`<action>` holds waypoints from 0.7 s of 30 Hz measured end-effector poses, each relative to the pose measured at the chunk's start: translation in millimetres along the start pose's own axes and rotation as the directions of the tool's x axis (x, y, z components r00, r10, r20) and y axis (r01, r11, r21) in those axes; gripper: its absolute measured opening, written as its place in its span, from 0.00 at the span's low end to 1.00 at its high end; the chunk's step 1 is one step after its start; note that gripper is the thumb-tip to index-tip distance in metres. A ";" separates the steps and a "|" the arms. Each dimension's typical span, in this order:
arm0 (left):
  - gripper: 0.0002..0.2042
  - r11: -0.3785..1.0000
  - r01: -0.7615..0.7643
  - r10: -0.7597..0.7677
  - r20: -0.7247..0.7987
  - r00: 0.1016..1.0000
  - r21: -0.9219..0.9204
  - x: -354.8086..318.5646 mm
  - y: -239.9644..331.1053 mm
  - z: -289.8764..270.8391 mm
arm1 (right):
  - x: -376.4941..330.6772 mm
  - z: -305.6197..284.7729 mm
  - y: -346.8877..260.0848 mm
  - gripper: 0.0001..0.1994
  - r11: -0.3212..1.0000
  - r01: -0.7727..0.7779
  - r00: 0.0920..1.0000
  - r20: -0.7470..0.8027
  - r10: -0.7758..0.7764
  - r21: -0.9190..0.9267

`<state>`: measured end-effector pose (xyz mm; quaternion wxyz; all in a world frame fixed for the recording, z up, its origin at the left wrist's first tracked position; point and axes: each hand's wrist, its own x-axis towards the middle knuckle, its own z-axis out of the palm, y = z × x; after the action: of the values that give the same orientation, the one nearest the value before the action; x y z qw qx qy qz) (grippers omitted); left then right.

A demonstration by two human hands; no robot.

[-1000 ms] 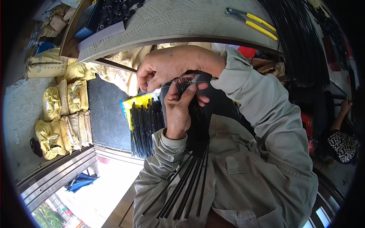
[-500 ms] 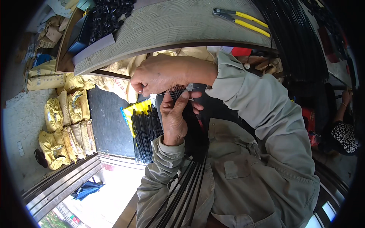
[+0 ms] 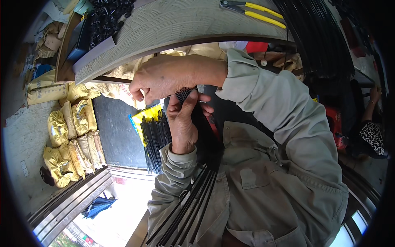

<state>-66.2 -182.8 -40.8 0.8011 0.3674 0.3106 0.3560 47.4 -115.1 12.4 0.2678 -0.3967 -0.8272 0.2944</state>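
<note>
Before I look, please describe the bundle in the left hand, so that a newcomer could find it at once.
Start at the grey jacket filling the lower middle, then go up to the left hand, below the right hand. It grips the bundle of black rods, whose lower ends fan out over the jacket, unlike the separate rods by the yellow sheet, which no hand holds.

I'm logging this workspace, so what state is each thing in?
Left hand: closed on black rods
Black rods: gripped, lower ends fanned out
Right hand: fingers bent, hold unclear
Second rod bunch: gathered together
Yellow-handled pliers: lying on bench, handles spread
Yellow sacks: stacked
Blue umbrella: apparently partly folded
Right sleeve: drawn back, wrist bare
</note>
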 end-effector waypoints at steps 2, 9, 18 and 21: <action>0.09 1.000 0.005 -0.005 -0.021 1.000 0.003 -1.4 2.1 2.3 | 0.8 -3.3 -2.5 0.08 1.000 0.014 1.000 0.011 -0.014 0.023; 0.10 1.000 -0.011 0.011 -0.022 1.000 0.008 -2.2 2.1 4.3 | -1.8 -3.4 2.9 0.10 0.996 0.006 0.998 0.055 -0.011 0.092; 0.13 1.000 -0.001 0.000 -0.015 1.000 -0.007 -3.4 0.1 0.6 | -7.5 -30.2 -6.1 0.10 0.991 -0.103 0.961 0.249 0.121 -0.086; 0.13 0.999 0.023 -0.023 -0.008 1.000 -0.029 -1.3 0.5 7.9 | -14.2 -38.3 9.9 0.10 0.994 -0.082 0.990 0.111 0.090 -0.077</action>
<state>-61.1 -186.5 -35.9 0.8090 0.3508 0.3131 0.3527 85.9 -111.0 28.7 0.1926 -0.4239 -0.8334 0.2977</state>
